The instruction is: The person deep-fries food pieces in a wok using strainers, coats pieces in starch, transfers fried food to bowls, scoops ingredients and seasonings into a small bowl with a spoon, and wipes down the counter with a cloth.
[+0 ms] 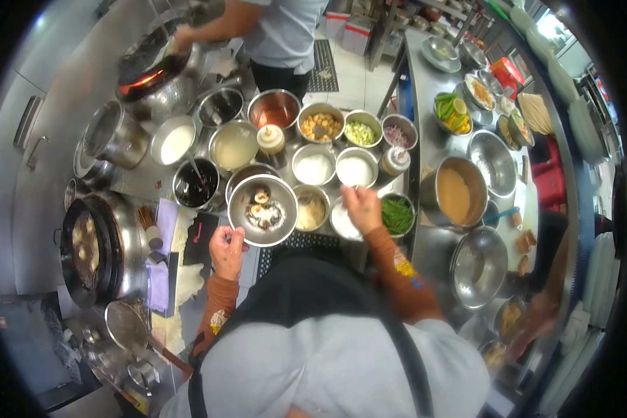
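My left hand (pixel 228 251) is closed on the lower rim of a metal bowl (pixel 283 224), which is tilted so that its inside shows. In the bowl lie a few brown-and-white pieces, perhaps mushroom, and some white powder. My right hand (pixel 362 210) is over a small pot of white powder (pixel 343 221), its fingers drawn together; what they hold, if anything, is hidden. Close by are a tub of pale yellowish powder (pixel 311 207), a tub of chopped greens (pixel 397 214) and two more tubs of white granules (pixel 313 166).
At left, a wok of oil (pixel 85 244) sits on the stove, with a strainer (pixel 126 327) nearer me. Ahead, a co-worker (pixel 279 42) works at a wok over flame (pixel 150 76). A squeeze bottle (pixel 271 141) stands among the tubs. A pot of brown sauce (pixel 460 191) is on the right counter.
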Demonstrator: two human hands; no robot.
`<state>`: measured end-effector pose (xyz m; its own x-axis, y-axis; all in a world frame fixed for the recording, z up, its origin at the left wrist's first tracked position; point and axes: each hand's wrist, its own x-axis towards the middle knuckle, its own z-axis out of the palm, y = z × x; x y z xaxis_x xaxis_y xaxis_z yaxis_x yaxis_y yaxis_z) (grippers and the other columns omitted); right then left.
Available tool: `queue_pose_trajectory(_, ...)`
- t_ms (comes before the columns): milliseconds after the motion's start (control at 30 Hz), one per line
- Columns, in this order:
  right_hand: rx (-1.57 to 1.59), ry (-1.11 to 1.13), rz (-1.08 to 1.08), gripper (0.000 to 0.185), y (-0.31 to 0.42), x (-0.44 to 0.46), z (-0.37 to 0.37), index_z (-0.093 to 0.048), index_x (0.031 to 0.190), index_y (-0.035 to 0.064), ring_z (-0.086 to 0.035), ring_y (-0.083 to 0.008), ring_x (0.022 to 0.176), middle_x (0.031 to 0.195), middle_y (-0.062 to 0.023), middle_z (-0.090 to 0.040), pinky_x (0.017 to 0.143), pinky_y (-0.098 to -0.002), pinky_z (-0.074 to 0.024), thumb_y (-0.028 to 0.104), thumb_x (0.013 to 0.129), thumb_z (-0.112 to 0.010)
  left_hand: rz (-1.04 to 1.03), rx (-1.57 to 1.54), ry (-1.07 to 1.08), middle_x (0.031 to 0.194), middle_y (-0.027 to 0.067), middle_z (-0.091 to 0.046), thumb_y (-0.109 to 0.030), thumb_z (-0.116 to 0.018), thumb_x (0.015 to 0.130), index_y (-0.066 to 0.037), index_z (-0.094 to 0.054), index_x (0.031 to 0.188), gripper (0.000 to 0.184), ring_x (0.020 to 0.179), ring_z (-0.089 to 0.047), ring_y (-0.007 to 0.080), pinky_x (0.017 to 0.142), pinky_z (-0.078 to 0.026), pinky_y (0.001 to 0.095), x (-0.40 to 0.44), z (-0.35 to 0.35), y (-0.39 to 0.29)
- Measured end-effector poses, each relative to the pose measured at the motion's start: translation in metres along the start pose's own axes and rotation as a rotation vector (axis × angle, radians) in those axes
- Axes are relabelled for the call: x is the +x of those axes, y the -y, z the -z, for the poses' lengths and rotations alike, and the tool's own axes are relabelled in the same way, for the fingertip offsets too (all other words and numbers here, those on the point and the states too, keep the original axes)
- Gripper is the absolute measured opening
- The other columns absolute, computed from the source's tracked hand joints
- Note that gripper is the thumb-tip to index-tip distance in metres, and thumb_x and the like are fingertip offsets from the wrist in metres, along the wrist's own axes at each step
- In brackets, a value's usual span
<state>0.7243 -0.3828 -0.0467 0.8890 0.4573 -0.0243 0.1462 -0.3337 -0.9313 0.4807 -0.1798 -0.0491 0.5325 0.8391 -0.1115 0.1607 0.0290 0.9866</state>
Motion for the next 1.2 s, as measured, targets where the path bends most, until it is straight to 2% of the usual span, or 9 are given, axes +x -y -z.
queue_pose_trajectory(33,-0.010,0.074,-0.082,0.034,-0.021,-0.003,-0.008,-0.067,0.076,0.0004,-0.060,-0.0236,0.051,0.060,-0.0157,-0.062,0.053,-0.0345,-0.0486,0.032,0.088,-0.063,0.002,-0.002,-0.005,0.071,0.0050,-0.058,-0.014,-0.066,0.085,-0.002,-0.051,0.078,0.020,0.055,-0.056,0.0099,0.048,-0.049,0.0233,0.001,0.000,0.000)
queue_pose_trajectory(100,-0.438,0.193,0.362,0.042,-0.019,-0.009,-0.003,-0.068,0.079,0.0017,-0.062,-0.0273,0.055,0.063,-0.0156,-0.064,0.055,-0.0370,-0.0503,0.043,0.086,-0.064,0.013,-0.012,-0.023,0.069,0.0050,-0.057,-0.014,-0.066,0.085,-0.002,-0.051,0.077,0.021,0.053,-0.056,0.0101,0.047,-0.049,0.0236,0.001,0.001,-0.008)
queue_pose_trajectory(300,-0.649,-0.245,0.205,0.046,0.012,0.086,0.001,-0.067,0.088,0.0008,-0.065,-0.0346,0.065,0.074,-0.0204,-0.066,0.061,-0.0434,-0.0518,0.047,0.081,-0.067,0.021,-0.063,-0.019,0.069,0.0046,-0.057,-0.013,-0.065,0.085,-0.002,-0.052,0.076,0.019,0.053,-0.055,0.0097,0.047,-0.049,0.0237,0.004,0.004,-0.009)
queue_pose_trajectory(367,-0.528,-0.121,0.209,0.036,-0.021,0.133,-0.015,-0.066,0.082,-0.0019,-0.063,-0.0306,0.053,0.069,-0.0190,-0.066,0.051,-0.0398,-0.0499,0.035,0.084,-0.067,0.006,-0.069,0.009,0.071,0.0054,-0.058,-0.012,-0.065,0.085,-0.002,-0.052,0.077,0.018,0.054,-0.055,0.0101,0.047,-0.050,0.0243,0.004,0.002,-0.010)
queue_pose_trajectory(433,0.076,0.124,-0.205,0.025,-0.018,0.151,-0.029,-0.063,0.068,-0.0022,-0.056,-0.0156,0.044,0.059,-0.0098,-0.061,0.042,-0.0295,-0.0446,0.015,0.085,-0.061,0.000,-0.084,0.021,0.073,0.0061,-0.059,-0.012,-0.065,0.085,-0.002,-0.052,0.077,0.018,0.054,-0.056,0.0104,0.047,-0.050,0.0246,0.001,0.002,-0.015)
queue_pose_trajectory(667,-0.035,-0.298,0.050,0.021,-0.089,0.193,-0.079,-0.066,0.067,-0.0032,-0.061,-0.0215,0.045,0.059,-0.0162,-0.063,0.044,-0.0356,-0.0491,0.007,0.081,-0.054,0.013,-0.101,-0.083,0.073,0.0072,-0.060,-0.011,-0.065,0.084,-0.002,-0.052,0.076,0.017,0.052,-0.057,0.0118,0.045,-0.049,0.0255,-0.010,0.024,-0.001)
queue_pose_trajectory(833,0.597,-0.346,-0.378,0.027,-0.023,0.169,-0.063,-0.062,0.061,-0.0020,-0.057,-0.0191,0.040,0.056,-0.0148,-0.062,0.040,-0.0311,-0.0485,0.002,0.083,-0.047,0.042,-0.101,-0.123,0.073,0.0076,-0.059,-0.011,-0.064,0.084,-0.002,-0.052,0.076,0.017,0.052,-0.057,0.0121,0.045,-0.049,0.0254,-0.012,0.030,0.002)
queue_pose_trajectory(1033,0.458,-0.266,-0.240,0.021,-0.037,0.171,-0.063,-0.058,0.072,-0.0013,-0.056,-0.0183,0.045,0.055,-0.0113,-0.057,0.037,-0.0306,-0.0443,0.003,0.087,-0.044,0.033,-0.086,-0.115,0.071,0.0059,-0.058,-0.011,-0.064,0.085,-0.003,-0.051,0.076,0.018,0.051,-0.056,0.0116,0.045,-0.048,0.0251,-0.007,0.026,0.000)
queue_pose_trajectory(1200,-0.354,-0.342,0.169,0.015,-0.034,0.166,-0.056,-0.068,0.074,0.0005,-0.063,-0.0375,0.069,0.070,-0.0200,-0.063,0.069,-0.0433,-0.0506,0.010,0.076,-0.057,-0.002,-0.082,-0.094,0.069,0.0042,-0.057,-0.012,-0.064,0.086,-0.004,-0.051,0.077,0.018,0.050,-0.055,0.0105,0.045,-0.046,0.0234,-0.003,0.024,-0.001)
